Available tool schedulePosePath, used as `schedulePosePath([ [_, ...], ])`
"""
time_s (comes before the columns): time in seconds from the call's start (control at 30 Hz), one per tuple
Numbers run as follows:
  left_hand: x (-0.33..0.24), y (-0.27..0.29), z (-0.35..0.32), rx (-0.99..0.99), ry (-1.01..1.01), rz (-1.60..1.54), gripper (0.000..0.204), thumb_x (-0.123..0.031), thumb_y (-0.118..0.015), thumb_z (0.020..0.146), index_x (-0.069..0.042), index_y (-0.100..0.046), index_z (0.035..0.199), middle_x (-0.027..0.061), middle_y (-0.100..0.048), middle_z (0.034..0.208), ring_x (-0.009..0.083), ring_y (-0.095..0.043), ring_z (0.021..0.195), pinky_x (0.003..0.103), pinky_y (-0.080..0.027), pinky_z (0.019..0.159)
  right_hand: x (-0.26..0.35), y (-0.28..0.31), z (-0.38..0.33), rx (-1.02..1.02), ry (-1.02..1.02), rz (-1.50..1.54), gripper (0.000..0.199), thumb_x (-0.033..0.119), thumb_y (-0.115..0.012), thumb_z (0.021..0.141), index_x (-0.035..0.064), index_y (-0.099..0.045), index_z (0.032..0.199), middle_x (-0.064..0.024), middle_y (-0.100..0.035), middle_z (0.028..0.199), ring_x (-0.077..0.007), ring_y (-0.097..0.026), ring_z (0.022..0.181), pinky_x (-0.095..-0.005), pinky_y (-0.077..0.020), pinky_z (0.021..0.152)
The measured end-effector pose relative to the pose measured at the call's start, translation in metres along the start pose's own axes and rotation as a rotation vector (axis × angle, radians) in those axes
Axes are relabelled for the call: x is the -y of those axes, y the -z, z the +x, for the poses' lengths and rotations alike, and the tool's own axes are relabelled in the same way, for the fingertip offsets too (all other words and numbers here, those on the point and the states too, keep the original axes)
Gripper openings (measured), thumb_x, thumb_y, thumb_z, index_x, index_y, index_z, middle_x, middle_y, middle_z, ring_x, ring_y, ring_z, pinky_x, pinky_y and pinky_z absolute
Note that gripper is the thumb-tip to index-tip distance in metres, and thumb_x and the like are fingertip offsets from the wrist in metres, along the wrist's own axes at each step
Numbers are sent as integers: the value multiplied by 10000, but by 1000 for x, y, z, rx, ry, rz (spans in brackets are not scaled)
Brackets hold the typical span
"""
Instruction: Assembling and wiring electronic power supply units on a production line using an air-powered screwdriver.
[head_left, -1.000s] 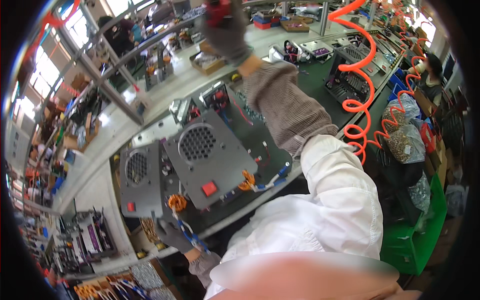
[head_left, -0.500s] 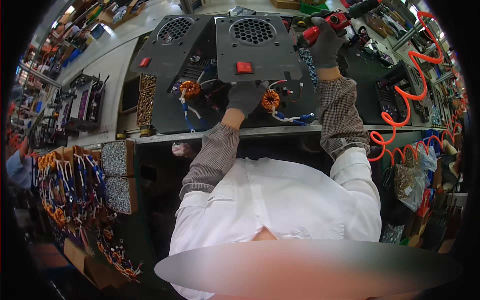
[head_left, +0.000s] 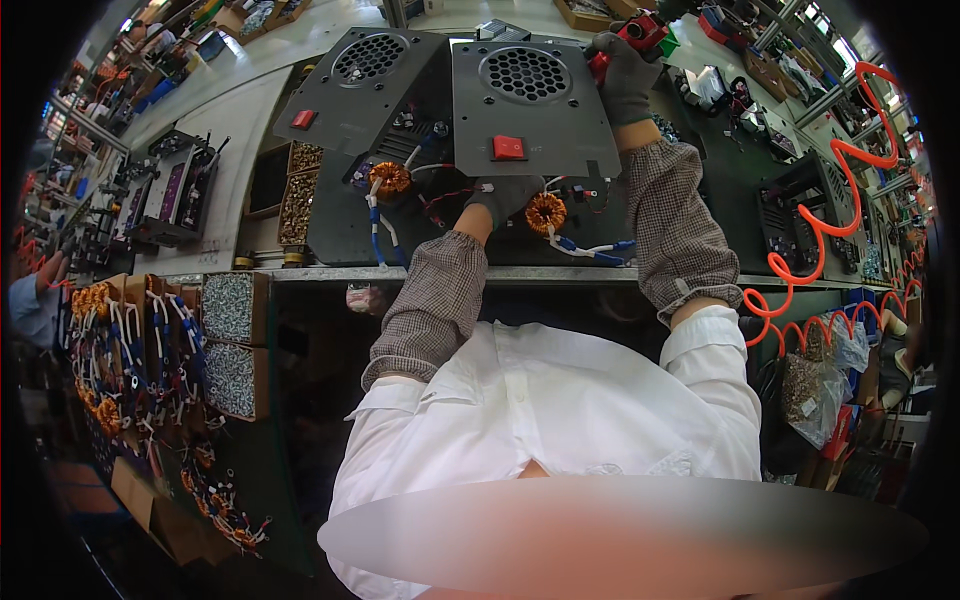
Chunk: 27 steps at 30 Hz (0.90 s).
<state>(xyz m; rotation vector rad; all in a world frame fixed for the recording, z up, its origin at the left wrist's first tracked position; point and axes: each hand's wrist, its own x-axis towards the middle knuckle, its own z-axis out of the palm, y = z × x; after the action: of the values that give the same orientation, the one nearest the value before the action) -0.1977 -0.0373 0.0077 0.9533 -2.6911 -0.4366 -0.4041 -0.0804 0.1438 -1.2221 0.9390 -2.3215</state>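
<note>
My left hand, in a dark grey glove, reaches beneath the near edge of a dark metal panel with a honeycomb vent and a red rocker switch. The panel hides its fingers. Beside that hand sits a copper-wound ring coil with blue and white leads. My right hand, gloved too, is closed around a red power screwdriver by the panel's far right corner. A similar vented panel stands tilted to the left, with another ring coil in front of it.
Trays of brass-coloured fasteners lie left of the work mat. A coiled orange air hose hangs at the right. Boxes of silvery screws and hanging coil harnesses are at lower left. A dark open chassis stands at the right.
My right hand has drawn left with the screwdriver, closer to the panel's far right corner. The left hand stays under the panel's near edge. The whole view has shifted slightly.
</note>
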Motion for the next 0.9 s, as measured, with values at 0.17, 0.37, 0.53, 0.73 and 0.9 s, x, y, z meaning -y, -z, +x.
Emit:
schedulePosePath([
  [0.17,-15,-14,-5,-160,-391,253,222,-150,-623,811,-111,-694,1019,90,-654,1043,250,-654,946,379,-546,796,55,16,-24,15,-62,-9,185,10,-713,678,16,-637,846,-34,-649,753,-158,-635,696,-291,-531,639],
  [0.37,-63,-20,-2,-303,-191,48,280,-242,-624,864,-82,-616,1095,73,-647,1033,246,-639,952,371,-536,800,100,56,-11,-39,-136,-23,183,-44,-659,700,4,-615,870,-89,-681,816,-198,-667,743,-315,-547,694],
  [0.53,-70,4,-27,-276,297,-146,324,-346,-615,858,-69,-635,1026,113,-697,962,296,-695,866,411,-556,698,151,44,39,14,368,-387,254,29,-722,721,26,-656,967,-53,-689,926,-152,-655,819,-297,-532,757],
  [0.73,-30,-28,17,-240,383,-29,232,-225,-605,861,-13,-623,953,158,-703,953,285,-713,822,408,-549,665,179,-124,21,83,78,181,155,46,-638,790,66,-574,930,-27,-589,765,-175,-569,551,-345,-511,512],
  [0.9,-32,-30,15,-171,367,132,200,-190,-618,835,-77,-684,987,84,-711,920,281,-702,886,478,-522,689,84,-124,-4,697,-441,589,221,128,-752,777,73,-619,945,-4,-611,764,-111,-596,682,-281,-513,624],
])
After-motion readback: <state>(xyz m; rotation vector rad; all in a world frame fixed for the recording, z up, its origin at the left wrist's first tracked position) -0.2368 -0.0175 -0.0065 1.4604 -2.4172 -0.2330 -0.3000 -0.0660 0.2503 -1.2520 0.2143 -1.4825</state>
